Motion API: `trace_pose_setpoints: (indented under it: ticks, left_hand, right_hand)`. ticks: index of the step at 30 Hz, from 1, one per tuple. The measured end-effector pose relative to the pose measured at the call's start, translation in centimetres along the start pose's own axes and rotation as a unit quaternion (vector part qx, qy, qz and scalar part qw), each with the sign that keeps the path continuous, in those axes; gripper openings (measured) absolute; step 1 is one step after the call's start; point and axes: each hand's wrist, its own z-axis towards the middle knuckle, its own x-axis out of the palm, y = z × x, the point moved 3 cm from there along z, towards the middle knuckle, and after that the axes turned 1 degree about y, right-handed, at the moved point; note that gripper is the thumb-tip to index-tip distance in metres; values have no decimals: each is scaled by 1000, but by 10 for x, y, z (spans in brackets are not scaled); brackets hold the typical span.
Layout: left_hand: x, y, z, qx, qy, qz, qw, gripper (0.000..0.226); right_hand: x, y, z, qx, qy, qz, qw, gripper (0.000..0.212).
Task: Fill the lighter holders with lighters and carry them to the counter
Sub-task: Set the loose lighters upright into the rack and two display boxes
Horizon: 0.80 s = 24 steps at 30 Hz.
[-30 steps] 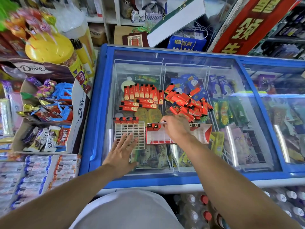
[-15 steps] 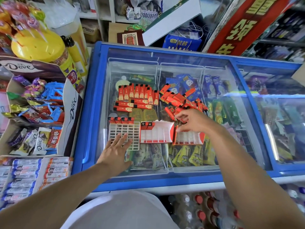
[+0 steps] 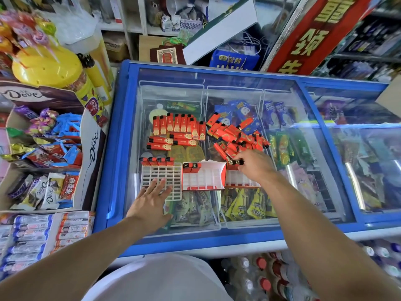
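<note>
Three lighter holders lie side by side on the freezer's glass lid (image 3: pixel 217 83). The left white grid holder (image 3: pixel 173 181) has several red lighters along its far row. The middle red-and-white holder (image 3: pixel 204 177) carries two lighters at its far left corner. My right hand (image 3: pixel 253 166) pinches a red lighter (image 3: pixel 235 162) at the far left corner of the right holder (image 3: pixel 240 181). My left hand (image 3: pixel 149 203) lies flat, fingers spread, on the near edge of the white grid. A neat row of lighters (image 3: pixel 178 127) and a loose pile of lighters (image 3: pixel 234 135) rest further back.
A Dove chocolate box (image 3: pixel 43 153) full of sweets stands left of the freezer, with a yellow lollipop tub (image 3: pixel 45 66) behind it. Gum packs (image 3: pixel 32 235) sit at the near left. Water bottles (image 3: pixel 260 279) are stacked under the freezer's front edge.
My right hand left the middle holder, reached into the loose pile, and now holds a lighter at the right holder's corner. The left hand stayed on the white grid.
</note>
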Motion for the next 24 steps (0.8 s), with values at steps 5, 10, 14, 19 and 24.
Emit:
trace_pose_setpoints:
  ticks: [5,10,14,19,24]
  left_hand:
    - [2,2,-1,3,0,-5,1000,93]
    - [3,5,-1,7,0,-8,1000,92]
    - [3,6,-1,6,4,-7,1000,93]
    - [5,10,1,14,30,-12,999,96]
    - [2,10,0,18,35,-26,999,95]
  right_hand:
    - [-1,-1,7,-6,93,45,995,53]
    - [-34,6,31,-17,146,212,966,50]
    - [-26,34,64,-1,31,164,986,26]
    - [11,54,93,48,22,24,998,19]
    - [16,68,98,32,3,-14,999,20]
